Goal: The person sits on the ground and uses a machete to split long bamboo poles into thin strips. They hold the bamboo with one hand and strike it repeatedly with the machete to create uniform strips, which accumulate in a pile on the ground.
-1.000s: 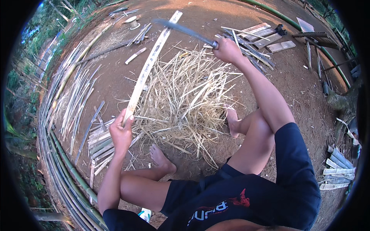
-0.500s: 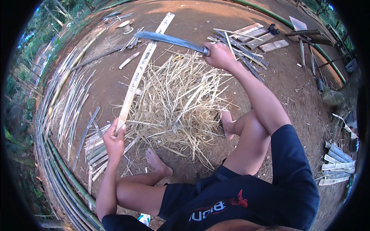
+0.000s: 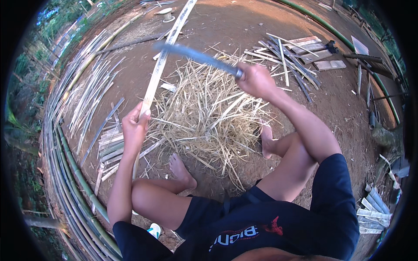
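My left hand (image 3: 135, 124) is closed round the lower part of a long, pale bamboo strip (image 3: 159, 69), thumb lying along its face. The strip slants up and away, with dark smudges on its upper length. In my right hand (image 3: 257, 81) is the handle of a machete (image 3: 200, 56), its long blade pointing left and a little blurred. The blade crosses the strip well above my left hand; whether it touches is hard to tell. Beneath, between my bare feet, lies a heap of thin bamboo shavings (image 3: 209, 113).
Split bamboo strips (image 3: 93, 93) and long green poles (image 3: 74, 161) lie along the left. Short slats (image 3: 111, 145) are stacked beside my left leg. At the far right are dark strips (image 3: 294, 65) and boards (image 3: 329, 65); more split pieces (image 3: 373, 213) lie near right.
My left hand has moved up and slightly right, bringing the strip's lower end past my knee. The right hand and machete have shifted a little down and right. The view has turned slightly.
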Motion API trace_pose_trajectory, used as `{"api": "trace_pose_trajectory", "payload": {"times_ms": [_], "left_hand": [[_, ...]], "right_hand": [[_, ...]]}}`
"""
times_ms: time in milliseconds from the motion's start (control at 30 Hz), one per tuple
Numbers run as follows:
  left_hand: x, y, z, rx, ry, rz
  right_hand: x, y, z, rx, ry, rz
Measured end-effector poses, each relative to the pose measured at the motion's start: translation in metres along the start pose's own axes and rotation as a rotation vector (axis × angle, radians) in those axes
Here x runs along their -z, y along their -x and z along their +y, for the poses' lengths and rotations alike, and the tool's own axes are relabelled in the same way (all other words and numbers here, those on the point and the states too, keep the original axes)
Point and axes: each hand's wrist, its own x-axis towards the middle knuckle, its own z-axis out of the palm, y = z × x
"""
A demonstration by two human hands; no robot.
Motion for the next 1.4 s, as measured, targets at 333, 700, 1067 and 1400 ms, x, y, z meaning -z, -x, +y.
{"api": "trace_pose_trajectory", "payload": {"times_ms": [333, 700, 1067, 1400], "left_hand": [[0.001, -0.015, 0.005, 0.020, 0.109, -0.089], [0.009, 0.002, 0.003, 0.087, 0.085, -0.055], [0.014, 0.013, -0.004, 0.041, 0.081, -0.100], [0.012, 0.014, -0.011, 0.026, 0.073, -0.117]], "right_hand": [[-0.013, -0.032, -0.010, -0.004, 0.072, 0.007], [0.005, -0.036, 0.004, -0.130, 0.040, -0.031], [0.015, -0.029, 0.022, 0.033, 0.194, 0.104], [0.033, -0.041, 0.062, -0.091, 0.156, 0.212]]}}
